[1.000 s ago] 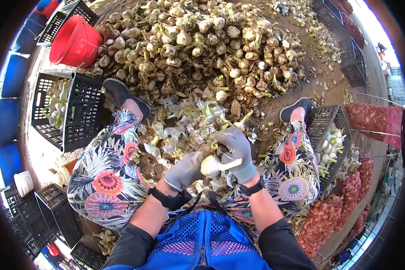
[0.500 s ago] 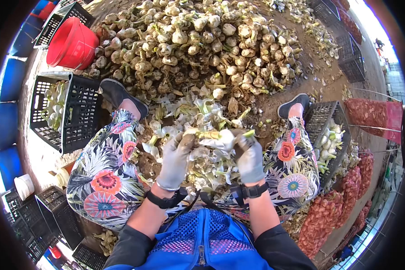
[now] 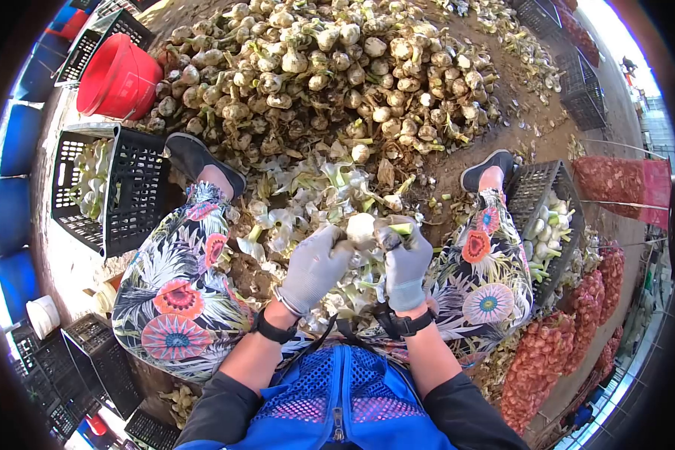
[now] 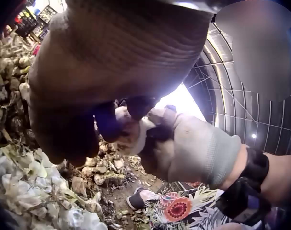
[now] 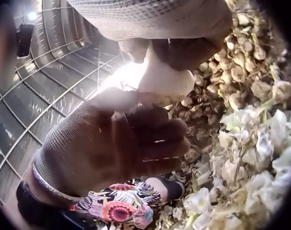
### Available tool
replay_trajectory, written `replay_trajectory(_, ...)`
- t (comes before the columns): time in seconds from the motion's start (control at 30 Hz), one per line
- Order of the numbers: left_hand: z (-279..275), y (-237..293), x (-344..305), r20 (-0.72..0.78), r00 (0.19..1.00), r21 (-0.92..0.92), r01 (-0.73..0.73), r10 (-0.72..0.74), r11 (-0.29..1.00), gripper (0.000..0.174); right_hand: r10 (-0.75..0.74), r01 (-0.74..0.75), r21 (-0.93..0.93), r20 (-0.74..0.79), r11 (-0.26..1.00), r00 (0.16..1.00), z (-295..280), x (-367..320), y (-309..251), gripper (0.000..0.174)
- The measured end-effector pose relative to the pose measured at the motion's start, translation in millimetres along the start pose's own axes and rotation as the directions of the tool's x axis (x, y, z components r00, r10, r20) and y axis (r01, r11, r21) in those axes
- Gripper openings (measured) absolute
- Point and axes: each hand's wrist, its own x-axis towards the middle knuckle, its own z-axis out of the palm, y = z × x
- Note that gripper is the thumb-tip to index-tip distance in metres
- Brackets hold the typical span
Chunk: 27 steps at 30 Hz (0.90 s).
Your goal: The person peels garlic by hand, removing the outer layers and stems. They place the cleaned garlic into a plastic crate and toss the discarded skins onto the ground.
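Note:
A pale, peeled-looking garlic bulb (image 3: 361, 228) is held between the two gloved hands, its cut green stem (image 3: 402, 228) pointing right. My right hand (image 3: 409, 266) grips it by the neck, stem end showing past the fingers. From the left, my left hand (image 3: 319, 262) has its thumb and fingertips at the bulb's side. The right wrist view shows the white bulb (image 5: 167, 84) under the right fingers, with the left thumb against its lower edge. In the left wrist view the left fingers partly hide the bulb (image 4: 128, 132). Loose garlic skins (image 3: 300, 191) lie beneath.
A large heap of unpeeled garlic (image 3: 315, 75) lies ahead. At the left stand a black crate (image 3: 139, 191) and a red bucket (image 3: 120, 79). Beside the right leg, another crate (image 3: 532, 195) holds trimmed garlic; red net sacks (image 3: 540, 367) lie behind it.
The hands part from close together, the garlic bulb turning until its stem points right. The left hand has since moved back in to the bulb, while the right keeps its neck.

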Motion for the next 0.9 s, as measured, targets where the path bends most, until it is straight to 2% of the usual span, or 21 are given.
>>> replay_trajectory(0.03, 0.6, -7.3, 3.9, 0.016, 0.999, -0.096, 0.042, -0.041, 0.994, 0.031, 0.038, -0.037, 0.020, -0.025, 0.999, 0.999, -0.3, 1.1, -6.7, 0.017)
replay_trajectory(0.1, 2.6, -21.0, 10.2, 0.054, 0.998, 0.024, 0.023, -0.024, 0.999, 0.031, 0.072, -0.070, 0.041, -0.049, 0.997, 0.996, 1.8, 3.8, -21.7, 0.017)
replay_trajectory(0.13, 4.3, -17.8, 11.6, 0.028, 1.000, -0.301, 0.014, -0.006, 0.953, 0.033, 0.120, -0.118, 0.042, -0.056, 0.992, 0.991, 3.6, 4.0, -31.2, 0.016)
replay_trajectory(0.17, 5.3, -15.3, 11.0, 0.000, 1.000, -0.595, 0.001, -0.002, 0.804, 0.036, 0.171, -0.169, 0.042, -0.063, 0.985, 0.983, 4.3, 2.8, -35.1, 0.015)
replay_trajectory(0.2, 5.1, -12.4, 8.5, 0.069, 0.995, -0.638, 0.102, -0.075, 0.763, 0.039, -0.026, 0.010, -0.189, -0.085, 0.982, 0.996, -2.1, 5.3, -10.8, 0.018)
replay_trajectory(0.23, 9.8, -12.5, 9.1, 0.067, 0.995, -0.639, 0.104, -0.079, 0.763, 0.039, -0.023, 0.007, -0.189, -0.082, 0.982, 0.996, 2.7, 3.4, -12.3, 0.018)
replay_trajectory(0.27, 14.9, -13.9, 10.6, 0.073, 0.997, -0.622, 0.075, -0.038, 0.780, 0.038, -0.252, 0.240, -0.329, 0.005, 0.913, 0.968, 10.6, 1.1, -15.9, 0.020)
replay_trajectory(0.3, 17.0, -14.3, 11.9, 0.079, 0.997, -0.605, 0.044, 0.006, 0.795, 0.038, -0.455, 0.460, -0.437, 0.122, 0.773, 0.882, 15.6, 0.4, -18.2, 0.022)
replay_trajectory(0.33, 6.1, 2.4, 7.7, 0.068, 0.997, -0.524, 0.052, -0.020, 0.850, 0.037, -0.548, 0.558, -0.473, 0.176, 0.682, 0.818, 15.8, 1.3, -16.4, 0.018)
replay_trajectory(0.37, 7.2, -1.0, 7.7, 0.067, 0.998, -0.524, 0.053, -0.020, 0.850, 0.037, -0.548, 0.559, -0.472, 0.177, 0.682, 0.818, 14.6, 1.0, -14.5, 0.018)
replay_trajectory(0.4, 9.9, -8.1, 7.6, 0.063, 0.996, -0.614, 0.089, -0.064, 0.784, 0.036, -0.334, 0.328, -0.357, 0.044, 0.875, 0.941, 12.3, 0.1, -12.7, 0.015)
replay_trajectory(0.43, 11.5, -13.8, 7.1, 0.063, 0.992, -0.697, 0.121, -0.107, 0.707, 0.037, -0.076, 0.065, -0.201, -0.049, 0.977, 0.996, 10.1, 0.2, -11.9, 0.013)
replay_trajectory(0.5, 12.2, -23.5, 6.2, 0.035, 0.998, -0.667, 0.064, -0.054, 0.742, 0.036, -0.045, 0.037, -0.106, -0.073, 0.994, 0.996, 4.0, 6.8, -12.8, 0.012)
replay_trajectory(0.57, 7.6, -12.8, 4.6, 0.011, 1.000, -0.636, 0.006, 0.001, 0.772, 0.035, 0.129, -0.122, 0.061, -0.124, 0.991, 0.984, 1.9, 9.5, -21.1, 0.012)
replay_trajectory(0.6, 3.8, -6.1, 2.6, -0.081, 0.982, -0.447, -0.188, 0.170, 0.874, 0.034, 0.171, -0.171, 0.012, -0.122, 0.985, 0.978, 1.7, 8.5, -27.5, 0.014)
replay_trajectory(0.63, -2.4, 4.0, 1.2, -0.134, 0.927, -0.223, -0.371, 0.349, 0.901, 0.034, 0.169, -0.169, 0.011, -0.122, 0.985, 0.978, 0.0, 8.8, -25.6, 0.014)
replay_trajectory(0.67, -6.0, 8.2, 0.5, -0.143, 0.875, -0.149, -0.481, 0.463, 0.864, 0.027, 0.170, -0.171, -0.008, -0.086, 0.985, 0.982, -2.4, 9.5, -20.8, 0.014)
replay_trajectory(0.7, -7.8, 7.0, 1.6, -0.144, 0.875, -0.147, -0.482, 0.463, 0.864, 0.027, 0.172, -0.173, -0.028, -0.050, 0.985, 0.984, -4.0, 9.7, -16.0, 0.014)
replay_trajectory(0.77, -10.5, 1.4, 4.2, -0.006, 0.851, 0.040, -0.525, 0.526, 0.850, 0.021, 0.146, -0.148, -0.042, -0.051, 0.988, 0.988, -5.1, 10.8, -8.6, 0.014)
replay_trajectory(0.83, -8.6, -3.3, 0.4, 0.049, 0.878, 0.131, -0.479, 0.477, 0.868, 0.018, 0.119, -0.122, -0.057, -0.052, 0.991, 0.991, -8.3, 13.0, -3.6, 0.013)
replay_trajectory(0.9, -0.8, -13.4, -6.4, 0.098, 0.902, 0.224, -0.432, 0.420, 0.874, 0.017, 0.258, -0.245, 0.099, -0.161, 0.964, 0.953, -16.9, 18.2, -0.9, 0.016)
